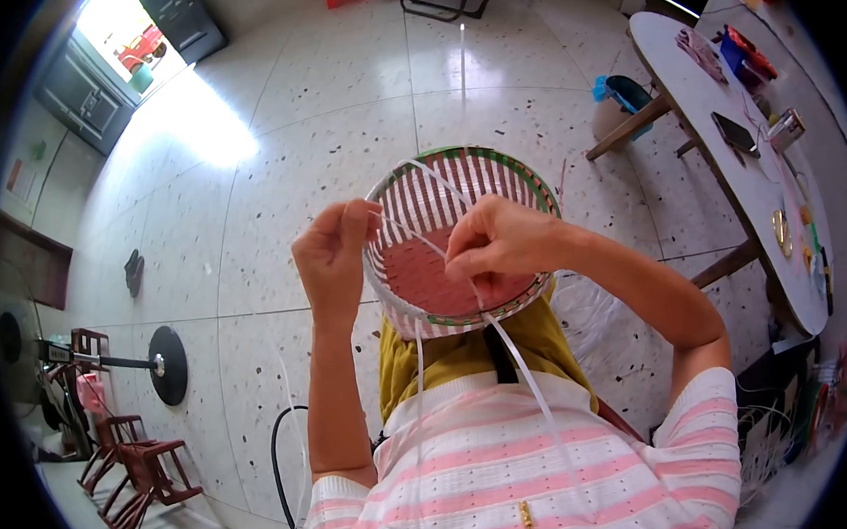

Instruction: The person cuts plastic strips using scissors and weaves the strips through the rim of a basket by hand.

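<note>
White table, phone, open door, perhaps bin

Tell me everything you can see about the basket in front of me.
The basket is round, woven from white and reddish-brown strips that look like plastic, with a reddish-brown base and green along its rim. It sits by the lap, opening upward. Loose white strips trail from its near edge. Left hand and right hand hold a thin strip over it.

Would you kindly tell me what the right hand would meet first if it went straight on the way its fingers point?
Beyond the white strip it holds, the right hand would probably meet the inside of the basket, likely its reddish base; one view leaves depth unclear.
</note>
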`<state>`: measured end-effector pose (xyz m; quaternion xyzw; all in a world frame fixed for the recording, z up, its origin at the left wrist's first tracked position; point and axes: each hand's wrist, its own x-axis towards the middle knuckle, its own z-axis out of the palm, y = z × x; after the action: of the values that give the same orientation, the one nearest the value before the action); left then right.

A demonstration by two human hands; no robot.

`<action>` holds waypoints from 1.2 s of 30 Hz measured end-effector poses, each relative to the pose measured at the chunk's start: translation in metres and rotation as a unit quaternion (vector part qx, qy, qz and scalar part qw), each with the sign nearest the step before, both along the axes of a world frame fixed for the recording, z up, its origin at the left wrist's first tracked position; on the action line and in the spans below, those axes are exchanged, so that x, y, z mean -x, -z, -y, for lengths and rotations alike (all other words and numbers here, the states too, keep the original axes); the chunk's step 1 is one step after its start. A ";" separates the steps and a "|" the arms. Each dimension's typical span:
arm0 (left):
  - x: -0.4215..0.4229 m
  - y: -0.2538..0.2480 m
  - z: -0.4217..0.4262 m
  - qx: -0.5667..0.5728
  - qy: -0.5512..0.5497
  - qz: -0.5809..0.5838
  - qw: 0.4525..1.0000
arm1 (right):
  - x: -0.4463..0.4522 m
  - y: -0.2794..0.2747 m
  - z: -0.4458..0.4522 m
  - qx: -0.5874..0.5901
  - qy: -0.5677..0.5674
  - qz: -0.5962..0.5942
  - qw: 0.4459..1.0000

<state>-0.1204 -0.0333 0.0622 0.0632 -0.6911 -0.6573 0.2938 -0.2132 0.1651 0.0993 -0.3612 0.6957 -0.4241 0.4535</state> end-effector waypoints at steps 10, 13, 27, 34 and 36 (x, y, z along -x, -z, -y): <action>-0.065 0.001 -0.002 0.356 0.234 0.100 0.899 | -0.004 0.041 0.006 0.066 0.102 0.005 0.993; -0.063 0.003 -0.009 0.423 0.201 0.095 0.878 | -0.009 0.047 0.013 0.095 0.081 -0.090 0.988; -0.030 0.031 -0.009 0.412 0.193 -0.023 0.890 | 0.012 0.054 0.011 0.078 0.086 0.084 0.990; -0.024 0.029 -0.006 0.381 0.253 -0.022 0.889 | 0.007 0.049 0.010 0.041 0.113 0.104 0.987; -0.024 0.029 -0.006 0.386 0.255 -0.018 0.887 | 0.006 0.048 0.010 0.027 0.126 0.095 0.987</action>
<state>-0.0966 -0.0272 0.0332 -0.2455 -0.8769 -0.3923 0.1300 -0.2196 0.1546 0.0512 -0.2406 0.6776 -0.5287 0.4512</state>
